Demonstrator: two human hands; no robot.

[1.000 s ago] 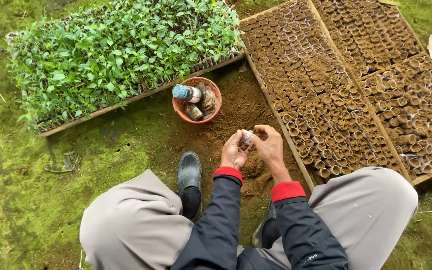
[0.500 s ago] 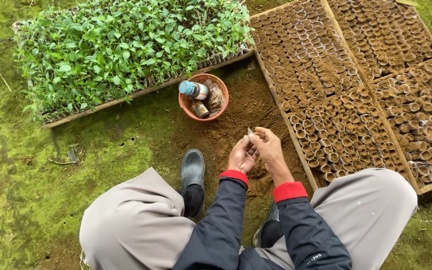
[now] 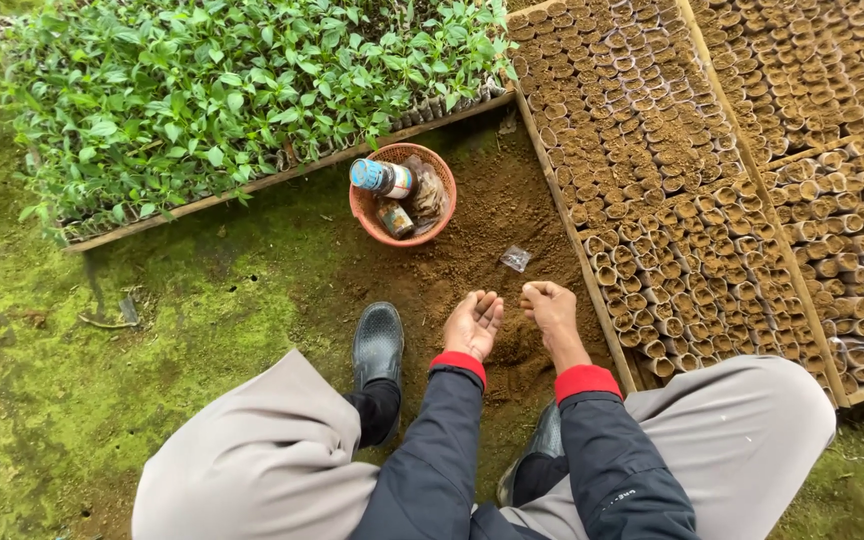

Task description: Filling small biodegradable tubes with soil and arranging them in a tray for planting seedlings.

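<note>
Just beyond fingers (image 3: 542, 292) — small packet (image 3: 516, 258), apart.

— What lies nearest the hands?

— A small clear packet (image 3: 516, 258), flat on the bare brown soil, just beyond the right grip (image 3: 550, 305) and touching neither hand.

— And the left grip (image 3: 474, 322)?

— Palm up, fingers loosely cupped; whether it holds anything is too small to tell. The packet lies ahead of it, off to its right.

— Its look?

— Crumpled, see-through, squarish.
</note>
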